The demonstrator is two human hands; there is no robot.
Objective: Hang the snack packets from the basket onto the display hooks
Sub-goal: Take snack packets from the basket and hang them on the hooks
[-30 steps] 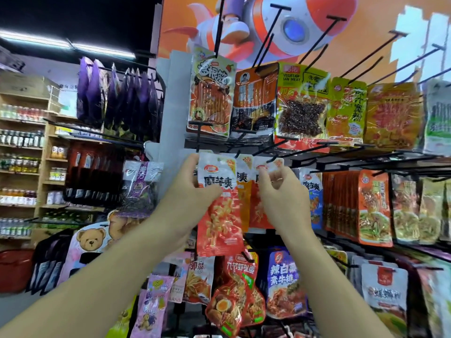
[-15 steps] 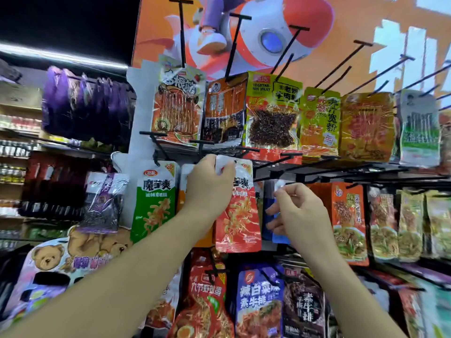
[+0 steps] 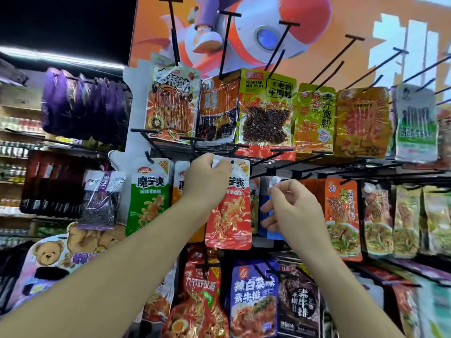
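Head view only; the basket is out of frame.

Left hand (image 3: pixel 207 178): fingers curled over the clear top strip of a red packet (image 3: pixel 229 215), gripping it at the upper left corner. The packet hangs upright in front of the middle row of the rack. A green packet (image 3: pixel 148 196) of the same brand hangs to its left, with an orange one between them, mostly hidden.

The punch hole (image 3: pixel 232 162) in the red packet's header shows as a dark dot just right of the left hand's fingers. The crossbar of a hook (image 3: pixel 238 145) sits just above it. I cannot tell from here whether the wire has passed through the hole.

Right hand (image 3: pixel 292 208): fingers curled narrow, tips at the clear header of a blue packet (image 3: pixel 269 215) hanging just right of the red one. I cannot tell whether it pinches that header or only touches it.

Step in hand, my reading: threading the red packet onto its hook.

Next move, judged: line the hole up with the hook end, lift the header over the crossbar and slide it back along the wire. The header film looks thin, so it may fold or tear if forced
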